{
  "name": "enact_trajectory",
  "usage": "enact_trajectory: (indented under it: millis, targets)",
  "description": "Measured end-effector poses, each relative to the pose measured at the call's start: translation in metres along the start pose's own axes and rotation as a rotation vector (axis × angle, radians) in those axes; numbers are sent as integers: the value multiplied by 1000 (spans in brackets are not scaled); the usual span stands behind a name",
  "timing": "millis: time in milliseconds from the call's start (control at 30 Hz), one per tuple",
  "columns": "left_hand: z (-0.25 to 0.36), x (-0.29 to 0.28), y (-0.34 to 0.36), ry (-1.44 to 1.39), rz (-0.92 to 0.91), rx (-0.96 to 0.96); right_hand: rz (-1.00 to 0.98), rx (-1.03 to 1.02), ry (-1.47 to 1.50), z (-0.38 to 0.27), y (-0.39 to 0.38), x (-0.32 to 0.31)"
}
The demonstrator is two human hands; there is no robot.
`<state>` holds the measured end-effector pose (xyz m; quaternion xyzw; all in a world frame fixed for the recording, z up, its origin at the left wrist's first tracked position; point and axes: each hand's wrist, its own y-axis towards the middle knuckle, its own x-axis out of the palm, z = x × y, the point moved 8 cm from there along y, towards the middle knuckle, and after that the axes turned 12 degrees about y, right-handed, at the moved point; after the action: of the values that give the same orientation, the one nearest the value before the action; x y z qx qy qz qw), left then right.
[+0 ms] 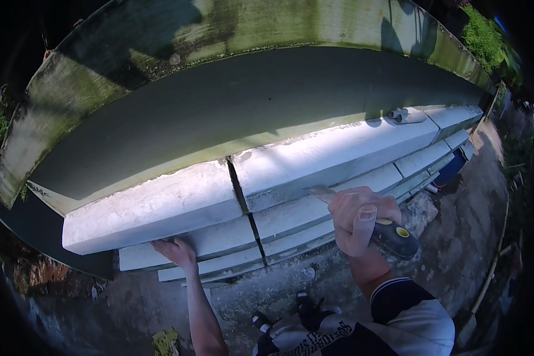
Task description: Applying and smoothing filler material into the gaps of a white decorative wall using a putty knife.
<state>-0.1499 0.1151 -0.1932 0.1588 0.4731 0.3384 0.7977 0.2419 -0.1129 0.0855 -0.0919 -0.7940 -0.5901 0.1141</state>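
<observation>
My right hand is closed round a putty knife with a dark handle marked by a yellow ring. Its pale blade juts from the far side of my fist, over the front face of the top white slab. I cannot tell whether the blade touches the slab. To the left, my left hand lies with fingers stretched out on the second white slab, just below the front edge of the left top slab. That hand holds nothing.
Behind the slabs rises a grey, moss-stained wall. A dark vertical gap splits the stacked slabs. Short grey pipes lie on the top slab at right. Stones and a stick are on the ground; a yellowish cloth is near my feet.
</observation>
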Motion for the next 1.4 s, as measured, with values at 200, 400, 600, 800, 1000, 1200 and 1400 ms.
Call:
enact_trajectory:
  millis: [200,400,600,800,1000,1200,1400]
  targets:
    - [13,1,5,-26,-39,-14,32,-5,-278,-5,6,-2]
    - [18,-1,4,-35,-16,39,177,402,-278,68,-15,-12]
    - [14,-2,-2,-2,-14,6,159,150,-462,44,-8,-5]
    - [19,-8,5,-76,-33,-25,-117,63,-125,22,-10,15]
    - [11,-9,0,-66,-15,-36,98,12,-213,23,-9,28]
    - [15,-2,1,-68,-36,-12,-80,81,-771,49,-10,18]
    - [19,-4,0,-81,-16,1,158,104,-478,44,-19,-8]
